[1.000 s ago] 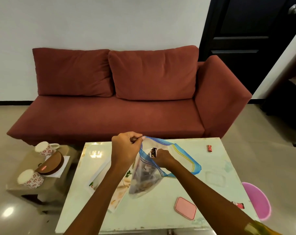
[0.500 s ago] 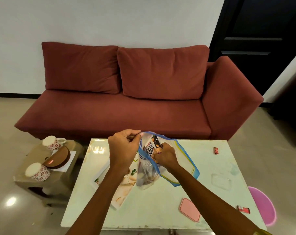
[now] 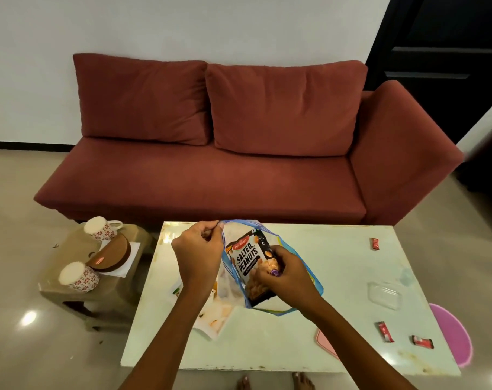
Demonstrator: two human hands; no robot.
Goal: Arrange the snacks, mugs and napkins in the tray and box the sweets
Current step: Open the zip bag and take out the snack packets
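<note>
My left hand (image 3: 198, 256) pinches the upper rim of a clear zip bag with a blue edge (image 3: 312, 273) above the pale table (image 3: 343, 263). My right hand (image 3: 284, 278) grips a black packet of salted peanuts (image 3: 249, 258), which is halfway out of the bag's mouth. Under the bag lies a printed tray (image 3: 213, 319), mostly hidden by my left arm. Three red wrapped sweets lie on the table: one at the far right (image 3: 375, 243) and two near the front right (image 3: 384, 331) (image 3: 422, 341). A clear box (image 3: 384, 295) and its pink lid (image 3: 325, 340) lie on the right side.
A low stool (image 3: 70, 291) to the left of the table carries two patterned mugs (image 3: 99, 229) (image 3: 78, 277), a brown round container (image 3: 112, 253) and a white napkin (image 3: 130, 258). A red sofa (image 3: 239, 164) stands behind the table. A pink stool (image 3: 454, 340) sits at the right.
My right hand has drawn the peanut packet up out of the bag; a second ago only its top showed. My left hand kept hold of the bag's rim.
</note>
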